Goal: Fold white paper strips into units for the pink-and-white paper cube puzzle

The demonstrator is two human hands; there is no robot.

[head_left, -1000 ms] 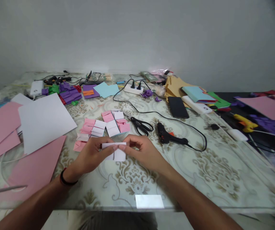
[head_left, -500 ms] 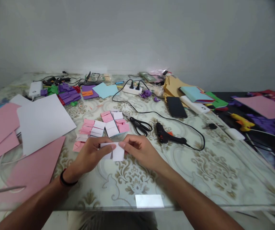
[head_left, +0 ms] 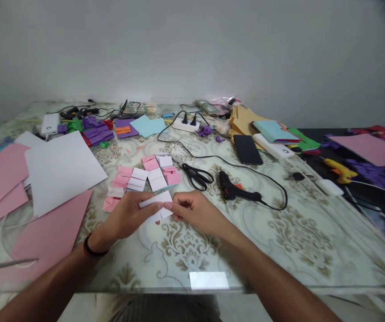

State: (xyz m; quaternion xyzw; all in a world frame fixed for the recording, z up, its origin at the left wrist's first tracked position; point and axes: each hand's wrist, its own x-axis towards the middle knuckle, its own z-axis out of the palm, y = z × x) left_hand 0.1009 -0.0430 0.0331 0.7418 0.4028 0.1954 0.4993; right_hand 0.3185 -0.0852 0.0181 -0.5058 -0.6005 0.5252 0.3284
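A small folded piece of white paper (head_left: pixel 161 197) is held up above the table between my two hands. My left hand (head_left: pixel 132 213) pinches it from the left, thumb on top. From the other side, my right hand (head_left: pixel 192 209) grips its right edge, thumb tip close to the left one. The fingers beneath the paper are partly hidden. Just beyond lie folded pink and white paper pieces (head_left: pixel 156 178), with another group of folded pink and white pieces (head_left: pixel 124 180) to their left, partly behind my left hand.
Black scissors (head_left: pixel 197 176) and a black glue gun (head_left: pixel 237 190) with its cable lie to the right. A phone (head_left: pixel 247 150) and power strip (head_left: pixel 186 125) are farther back. White sheets (head_left: pixel 61 172) and pink sheets (head_left: pixel 54 241) cover the left. A yellow glue gun (head_left: pixel 340 171) sits far right.
The white paper has turned between my fingers, its right part now tilted upward. My right thumb has slid slightly left and down along it. Both hands keep hold of it.
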